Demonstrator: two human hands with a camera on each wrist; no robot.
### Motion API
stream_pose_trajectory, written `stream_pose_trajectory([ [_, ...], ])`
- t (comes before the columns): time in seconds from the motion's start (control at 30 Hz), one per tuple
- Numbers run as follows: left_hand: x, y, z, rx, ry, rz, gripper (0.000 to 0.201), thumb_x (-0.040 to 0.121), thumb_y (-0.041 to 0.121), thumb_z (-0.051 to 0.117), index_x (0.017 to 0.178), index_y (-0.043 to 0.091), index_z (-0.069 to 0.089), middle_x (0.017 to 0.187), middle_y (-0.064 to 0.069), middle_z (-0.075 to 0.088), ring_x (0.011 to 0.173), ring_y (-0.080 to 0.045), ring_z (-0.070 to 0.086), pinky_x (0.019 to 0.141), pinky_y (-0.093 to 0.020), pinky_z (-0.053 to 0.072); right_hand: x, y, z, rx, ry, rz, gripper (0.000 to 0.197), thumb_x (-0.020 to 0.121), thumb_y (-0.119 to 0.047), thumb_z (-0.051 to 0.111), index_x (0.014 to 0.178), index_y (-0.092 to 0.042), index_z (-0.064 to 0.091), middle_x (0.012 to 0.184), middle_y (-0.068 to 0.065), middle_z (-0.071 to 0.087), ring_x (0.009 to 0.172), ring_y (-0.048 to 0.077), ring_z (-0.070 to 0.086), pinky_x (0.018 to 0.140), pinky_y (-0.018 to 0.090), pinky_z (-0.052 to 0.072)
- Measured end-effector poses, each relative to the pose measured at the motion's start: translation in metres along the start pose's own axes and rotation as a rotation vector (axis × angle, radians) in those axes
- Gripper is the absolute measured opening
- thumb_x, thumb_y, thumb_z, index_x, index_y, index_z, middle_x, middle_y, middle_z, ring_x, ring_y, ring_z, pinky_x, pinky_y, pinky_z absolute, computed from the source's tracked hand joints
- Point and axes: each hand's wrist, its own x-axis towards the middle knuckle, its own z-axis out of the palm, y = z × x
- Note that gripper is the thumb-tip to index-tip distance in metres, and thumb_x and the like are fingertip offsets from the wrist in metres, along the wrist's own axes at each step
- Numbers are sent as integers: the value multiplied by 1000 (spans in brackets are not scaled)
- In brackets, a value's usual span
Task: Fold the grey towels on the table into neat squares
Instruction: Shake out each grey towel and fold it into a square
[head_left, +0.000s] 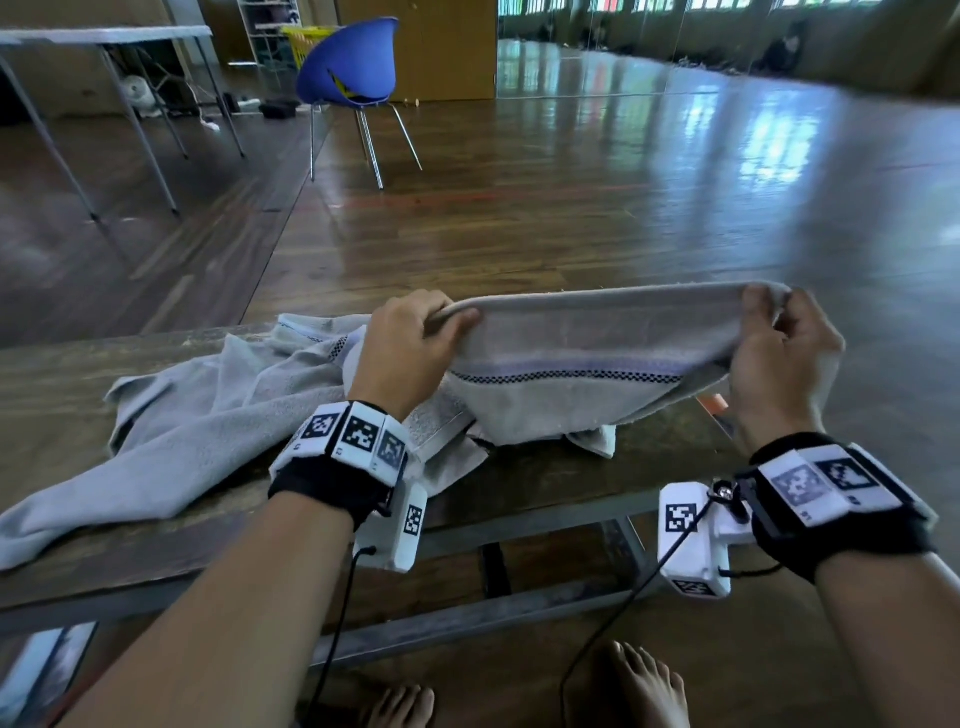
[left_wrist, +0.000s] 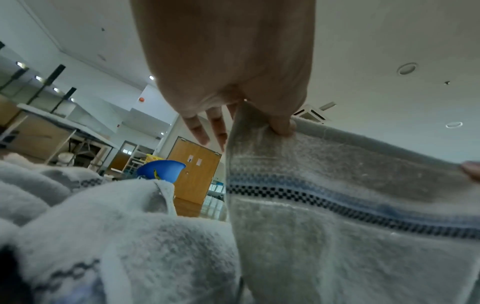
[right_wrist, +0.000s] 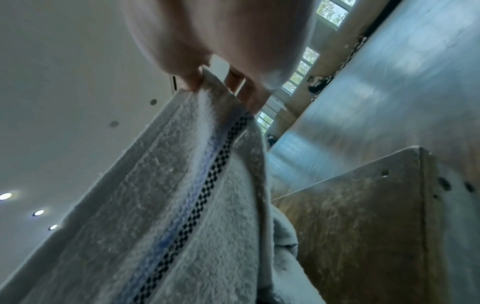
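A grey towel (head_left: 576, 364) with a blue and black checkered stripe hangs stretched between my two hands above the table (head_left: 545, 478). My left hand (head_left: 415, 338) pinches its upper left corner, thumb on the near side (left_wrist: 281, 127). My right hand (head_left: 779, 338) pinches the upper right corner (right_wrist: 197, 82). The towel's lower end rests bunched on the table. A second grey towel (head_left: 171, 426) lies crumpled on the table to the left, under my left wrist, and fills the lower left of the left wrist view (left_wrist: 103, 236).
The wooden table has a metal frame along its near edge (head_left: 519, 525), and its right end shows in the right wrist view (right_wrist: 363, 205). A blue chair (head_left: 353, 67) stands on the shiny floor beyond. Another table (head_left: 104, 36) is at far left. My bare feet (head_left: 644, 686) are below.
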Motion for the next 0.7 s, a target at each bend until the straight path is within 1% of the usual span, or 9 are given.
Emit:
stream_pose_trajectory([
  [0.1,-6,8,11,-245,-125,-158,35,100,30,54,72,9,52,62,7,45,54,-2,40,53,-14,33,1,13,-6,-133,-158,76,27,98,-33,57,73,-22,57,74,-11,57,61,-3,52,53,18,41],
  [0.17,-8,6,18,-292,-408,-282,37,102,29,51,74,5,54,67,0,47,60,-7,42,59,-21,35,0,21,-8,-317,-328,100,18,96,-27,59,81,-19,61,80,-5,61,67,4,54,56,19,36],
  [0.27,-10,1,23,-38,-738,-315,40,97,39,58,69,11,53,68,-4,54,64,-17,49,66,-31,39,-2,30,-10,-502,-574,128,9,92,-26,64,90,-18,68,87,3,66,80,20,61,69,28,42],
  [0.33,-12,-1,29,-40,-709,-305,40,94,40,61,68,11,56,65,-1,58,62,-13,52,65,-30,42,-7,35,-10,-528,-677,131,11,92,-30,64,91,-20,70,89,1,69,84,21,64,72,31,48],
  [0.43,-18,5,37,-44,-601,-188,44,94,37,62,56,19,51,52,13,47,50,0,43,60,-22,35,-14,40,-7,-506,-717,76,11,93,-31,64,86,-24,68,85,-5,69,79,15,65,64,28,45],
  [0.47,-20,7,41,-47,-616,-142,43,94,37,62,58,16,54,60,14,50,56,2,46,66,-20,37,-16,40,-4,-488,-734,61,11,93,-31,64,85,-25,68,83,-7,69,78,15,64,63,28,44],
  [0.53,-26,10,50,-41,-750,-69,40,95,35,61,74,1,63,93,6,62,88,9,50,84,-14,35,-22,40,1,-467,-794,30,11,93,-31,67,83,-26,69,84,-6,69,77,13,64,63,27,45],
  [0.6,-32,13,59,11,-899,-52,36,95,38,60,86,4,67,115,5,64,108,0,53,92,-22,37,-30,40,6,-487,-897,-17,11,93,-31,68,83,-25,71,91,-6,67,81,9,61,65,23,42],
  [0.7,-33,21,64,-13,-901,-60,30,92,40,62,76,16,68,78,11,62,76,-5,58,78,-32,45,-40,36,12,-525,-1064,-32,11,92,-32,69,84,-26,74,83,-5,68,78,13,62,67,26,43],
])
